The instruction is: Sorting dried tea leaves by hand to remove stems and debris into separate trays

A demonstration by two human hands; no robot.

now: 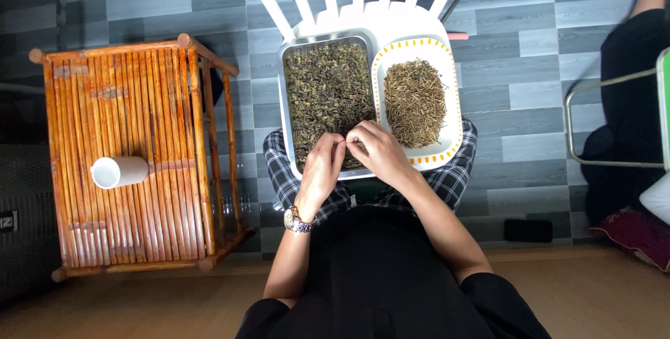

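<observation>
Fingertips of both hands meet over the near edge of the metal tray (287,101), pinched narrow on something small between them; whether it is a leaf or a stem is too small to tell. Left hand (321,168) and right hand (379,150) are touching at the tips. Just beyond the fingers lies the heap of dark dried leaves (326,91), its long axis running away from the person. Right of the fingers, nearer the right hand, sits the white dish (452,133) with pale dried stems (414,101). Well to the left, a white cup (118,171) lies on the bamboo stool (125,101).
</observation>
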